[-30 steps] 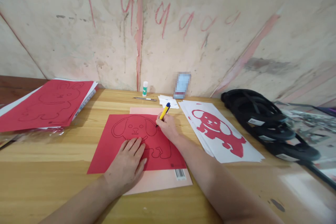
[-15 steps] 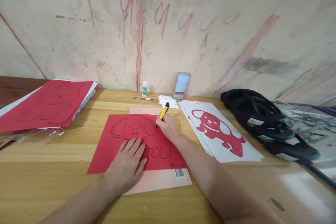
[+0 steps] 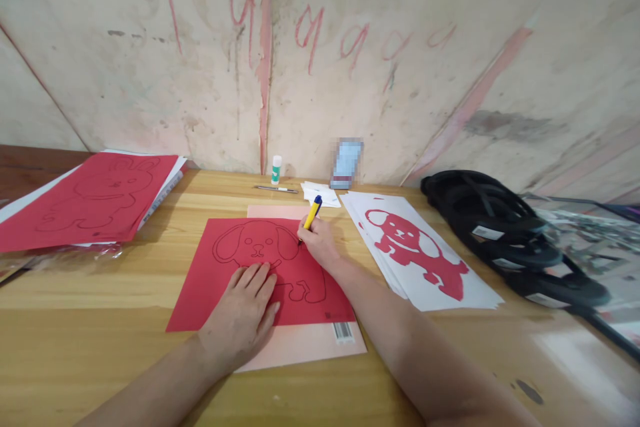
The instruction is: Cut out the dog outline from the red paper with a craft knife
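Observation:
A red paper sheet (image 3: pixel 193 293) with a dog outlined in dark lines lies in front of me, on top of a pale pink pad (image 3: pixel 300 347) with a barcode. My left hand (image 3: pixel 245 313) rests flat on the sheet's lower middle, fingers stretched out, covering part of the dog's body. In my right hand (image 3: pixel 320 243) a yellow pen (image 3: pixel 312 213) with a blue end is pinched, its dark tip down at the edge of the dog's right ear. The side of that hand lies on the sheet.
Left are red sheets (image 3: pixel 115 193) with a rabbit outline. Behind stand a glue stick (image 3: pixel 276 171) and a blurred phone (image 3: pixel 346 163), near a thin pen (image 3: pixel 276 189) and white paper scraps (image 3: pixel 320 194). Right lie white sheets (image 3: pixel 435 297) bearing a red dog cutout, and a black strapped object (image 3: pixel 465 213).
The yellow pen's tip has shifted very slightly along the ear's edge. My left hand and the red sheet have stayed in place.

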The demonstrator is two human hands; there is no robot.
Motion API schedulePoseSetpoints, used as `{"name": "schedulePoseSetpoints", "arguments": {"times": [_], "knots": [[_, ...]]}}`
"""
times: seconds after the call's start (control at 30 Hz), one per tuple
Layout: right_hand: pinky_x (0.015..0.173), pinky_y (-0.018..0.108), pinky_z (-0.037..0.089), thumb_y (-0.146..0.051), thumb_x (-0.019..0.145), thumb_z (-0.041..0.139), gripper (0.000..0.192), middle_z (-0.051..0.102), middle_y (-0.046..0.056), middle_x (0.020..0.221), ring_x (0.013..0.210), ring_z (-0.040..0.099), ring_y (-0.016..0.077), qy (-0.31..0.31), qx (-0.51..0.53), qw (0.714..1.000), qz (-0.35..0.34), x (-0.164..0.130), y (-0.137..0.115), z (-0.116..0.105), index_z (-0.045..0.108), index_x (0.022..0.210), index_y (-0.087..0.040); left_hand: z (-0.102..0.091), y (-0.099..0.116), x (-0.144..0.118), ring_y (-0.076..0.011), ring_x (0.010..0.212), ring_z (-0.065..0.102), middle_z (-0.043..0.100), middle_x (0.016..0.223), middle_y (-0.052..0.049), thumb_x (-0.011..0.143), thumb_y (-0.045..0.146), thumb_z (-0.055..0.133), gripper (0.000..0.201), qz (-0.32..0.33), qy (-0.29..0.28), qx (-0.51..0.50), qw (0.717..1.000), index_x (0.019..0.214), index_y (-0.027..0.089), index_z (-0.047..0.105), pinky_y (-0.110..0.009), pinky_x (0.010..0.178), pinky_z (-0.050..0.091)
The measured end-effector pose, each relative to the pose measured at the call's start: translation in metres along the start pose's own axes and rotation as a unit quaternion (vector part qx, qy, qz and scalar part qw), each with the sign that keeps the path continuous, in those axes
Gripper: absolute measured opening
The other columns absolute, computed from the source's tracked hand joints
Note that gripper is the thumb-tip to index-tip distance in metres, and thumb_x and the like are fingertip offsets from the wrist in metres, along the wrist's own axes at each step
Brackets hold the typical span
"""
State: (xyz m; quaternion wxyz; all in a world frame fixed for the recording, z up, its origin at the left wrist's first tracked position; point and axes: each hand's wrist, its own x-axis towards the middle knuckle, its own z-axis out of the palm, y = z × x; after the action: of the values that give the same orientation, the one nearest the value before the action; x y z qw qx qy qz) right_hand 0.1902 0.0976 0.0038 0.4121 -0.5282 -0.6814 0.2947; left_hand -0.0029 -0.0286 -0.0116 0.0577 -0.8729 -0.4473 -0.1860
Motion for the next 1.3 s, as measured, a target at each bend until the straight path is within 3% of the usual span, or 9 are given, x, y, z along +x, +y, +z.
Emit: {"name": "schedulePoseSetpoints", "arguments": {"times": [0.53,0.7,0.8,0.97,1.1,1.2,1.3], "knots": [[0.057,0.025,0.036,-0.026,0.060,0.048,0.008,0.048,-0.002,0.053,0.057,0.046,0.0135,-0.011,0.040,0.999,-0.009,0.000,0.003,0.000,0.047,0.055,-0.020,0.001,-0.001,-0.001,-0.0305,0.118,0.051,0.056,0.131,-0.016,0.094,0.028,0.040,0.040,-0.002,-0.004,0.002,1.000,0.124,0.010,0.057,-0.051,0.100,0.041],[0.055,0.024,0.039,-0.034,0.068,0.052,0.015,0.050,-0.002,0.059,0.056,0.045,0.0117,0.075,0.135,0.988,-0.009,0.006,0.011,-0.002,0.052,0.066,-0.019,0.000,-0.003,-0.001,-0.0296,0.118,0.051,0.057,0.130,-0.016,0.093,0.029,0.041,0.039,-0.011,-0.002,-0.017,1.000,0.124,0.012,0.058,-0.051,0.100,0.042],[0.053,0.025,0.041,-0.041,0.074,0.052,0.023,0.052,-0.002,0.059,0.054,0.049,0.0128,0.084,0.147,0.985,0.008,0.013,0.021,-0.001,0.057,0.076,-0.018,0.001,-0.007,0.000,-0.0289,0.120,0.051,0.056,0.132,-0.015,0.094,0.030,0.041,0.039,-0.027,-0.004,-0.032,0.999,0.125,0.013,0.057,-0.051,0.100,0.043],[0.074,0.030,0.050,-0.034,0.077,0.052,0.023,0.069,0.004,0.083,0.076,0.063,0.0169,0.095,0.082,0.992,-0.016,0.020,0.033,-0.001,0.064,0.089,-0.019,-0.007,-0.017,0.005,-0.0262,0.122,0.051,0.056,0.132,-0.013,0.093,0.036,0.042,0.039,-0.082,0.023,-0.071,0.994,0.125,0.017,0.057,-0.047,0.101,0.044],[0.091,0.033,0.047,-0.029,0.082,0.051,0.023,0.070,0.006,0.103,0.096,0.064,0.0182,0.092,0.009,0.994,-0.066,0.018,0.035,-0.006,0.066,0.097,-0.020,-0.026,-0.036,0.014,-0.0280,0.120,0.053,0.059,0.127,-0.014,0.090,0.037,0.045,0.040,-0.135,0.008,-0.072,0.988,0.120,0.015,0.060,-0.048,0.101,0.043],[0.093,0.034,0.045,-0.027,0.087,0.049,0.026,0.070,0.007,0.108,0.100,0.063,0.0194,0.065,-0.100,0.989,-0.083,0.016,0.033,-0.012,0.065,0.107,-0.022,-0.040,-0.066,0.020,-0.0299,0.116,0.055,0.061,0.124,-0.016,0.087,0.038,0.046,0.040,-0.187,-0.009,-0.049,0.981,0.116,0.014,0.060,-0.048,0.101,0.041],[0.092,0.036,0.044,-0.023,0.088,0.048,0.029,0.069,0.010,0.107,0.101,0.062,0.0220,0.027,-0.200,0.975,-0.089,0.017,0.030,-0.018,0.062,0.114,-0.021,-0.047,-0.103,0.020,-0.0317,0.104,0.062,0.067,0.110,-0.016,0.084,0.045,0.048,0.045,-0.301,-0.061,-0.031,0.951,0.113,0.013,0.060,-0.045,0.091,0.047]]}}
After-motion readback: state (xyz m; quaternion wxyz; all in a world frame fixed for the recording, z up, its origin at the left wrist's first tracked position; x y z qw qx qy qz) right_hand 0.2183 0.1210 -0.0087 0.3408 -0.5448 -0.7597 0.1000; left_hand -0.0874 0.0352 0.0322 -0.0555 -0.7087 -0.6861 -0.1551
